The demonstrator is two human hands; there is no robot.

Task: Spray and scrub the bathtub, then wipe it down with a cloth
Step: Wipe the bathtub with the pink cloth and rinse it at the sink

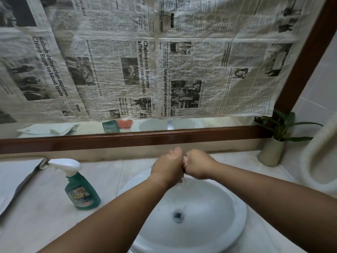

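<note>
Fingers of left hand (166,166) and right hand (198,166) are curling together mid-frame over the sink (215,201); gripping what, I cannot tell.

Newspaper (164,61) over mirror (209,123), brown wooden frame (127,140), pale tiled wall (319,79).

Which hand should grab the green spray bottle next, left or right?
Left, probably. The spray bottle stands on the counter left of the basin, nearer the left hand; the right hand would have to cross over the left one.
</note>
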